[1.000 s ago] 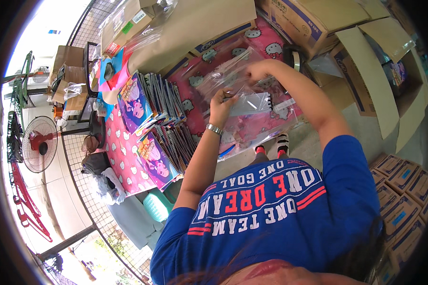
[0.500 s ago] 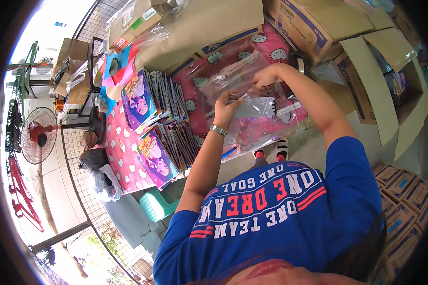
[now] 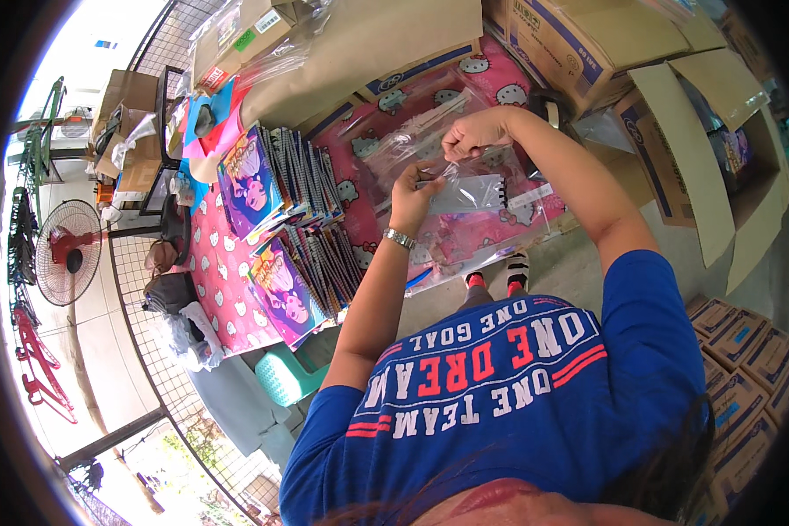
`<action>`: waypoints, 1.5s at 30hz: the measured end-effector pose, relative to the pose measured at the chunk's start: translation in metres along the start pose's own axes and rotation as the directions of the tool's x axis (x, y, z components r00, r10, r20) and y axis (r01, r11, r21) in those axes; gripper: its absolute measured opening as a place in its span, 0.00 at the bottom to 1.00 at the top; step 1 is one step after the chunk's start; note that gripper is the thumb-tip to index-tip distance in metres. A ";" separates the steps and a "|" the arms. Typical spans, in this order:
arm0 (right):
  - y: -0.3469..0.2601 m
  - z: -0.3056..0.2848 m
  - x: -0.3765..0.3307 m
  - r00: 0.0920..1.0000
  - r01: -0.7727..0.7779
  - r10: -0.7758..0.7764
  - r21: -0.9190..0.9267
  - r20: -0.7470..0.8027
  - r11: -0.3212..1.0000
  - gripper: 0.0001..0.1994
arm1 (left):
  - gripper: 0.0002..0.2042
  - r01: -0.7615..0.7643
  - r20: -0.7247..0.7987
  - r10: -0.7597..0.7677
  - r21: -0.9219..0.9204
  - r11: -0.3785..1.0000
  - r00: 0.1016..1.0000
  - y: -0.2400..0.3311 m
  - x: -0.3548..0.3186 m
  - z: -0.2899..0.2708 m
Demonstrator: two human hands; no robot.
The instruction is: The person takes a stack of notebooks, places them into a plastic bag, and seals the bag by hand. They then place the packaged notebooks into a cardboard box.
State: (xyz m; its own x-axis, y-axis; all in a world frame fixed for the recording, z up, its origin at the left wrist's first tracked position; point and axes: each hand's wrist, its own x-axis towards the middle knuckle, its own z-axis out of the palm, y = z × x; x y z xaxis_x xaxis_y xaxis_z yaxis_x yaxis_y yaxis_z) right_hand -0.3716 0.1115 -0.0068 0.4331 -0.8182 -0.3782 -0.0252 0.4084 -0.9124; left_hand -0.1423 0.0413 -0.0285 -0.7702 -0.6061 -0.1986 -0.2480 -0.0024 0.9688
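Observation:
Over the pink patterned table cover, my left hand is closed on the edge of a clear plastic bag. A small white spiral-bound pad with a black coil lies just right of those fingers; whether it is inside the bag I cannot tell. My right hand is closed too, a little above and to the right, pinching the bag's upper part. More clear plastic sheets spread flat beneath both hands.
Two stacks of colourful spiral notebooks stand left of my hands. An open carton is at the right, beside a larger cardboard box. A fan stands far left, and a green stool sits below the table's edge.
My right hand has moved slightly left and up, turning into a tighter fist with the plastic pulled up. My left hand has barely shifted and keeps its hold.

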 end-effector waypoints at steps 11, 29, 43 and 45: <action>0.039 -0.009 0.020 0.971 -0.236 0.231 -0.106 -0.063 0.966 0.14 | 0.17 -0.010 -0.009 0.010 0.029 1.000 1.000 -0.004 -0.001 -0.002; -0.051 0.154 -0.010 0.733 0.016 -0.542 -0.787 -0.411 0.617 0.51 | 0.30 0.766 0.633 -0.439 -0.469 0.439 0.638 -0.147 -0.126 0.011; 0.101 0.158 -0.051 0.288 -0.148 -0.674 -0.727 -0.681 0.671 0.47 | 0.40 0.052 0.166 -0.026 -0.154 0.987 0.986 -0.040 -0.074 -0.059; 0.125 0.152 -0.062 -0.084 -0.026 -0.556 -0.556 -0.827 0.831 0.49 | 0.42 0.022 0.169 -0.003 -0.109 0.994 0.986 -0.018 -0.075 -0.060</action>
State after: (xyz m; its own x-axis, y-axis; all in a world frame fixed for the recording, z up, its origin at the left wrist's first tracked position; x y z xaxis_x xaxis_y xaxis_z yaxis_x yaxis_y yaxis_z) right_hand -0.2652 0.2749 -0.0739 -0.7678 -0.4928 0.4095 -0.5328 0.1361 -0.8352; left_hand -0.0452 0.0393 -0.0225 -0.8579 -0.4626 -0.2238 -0.1993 -0.1019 0.9746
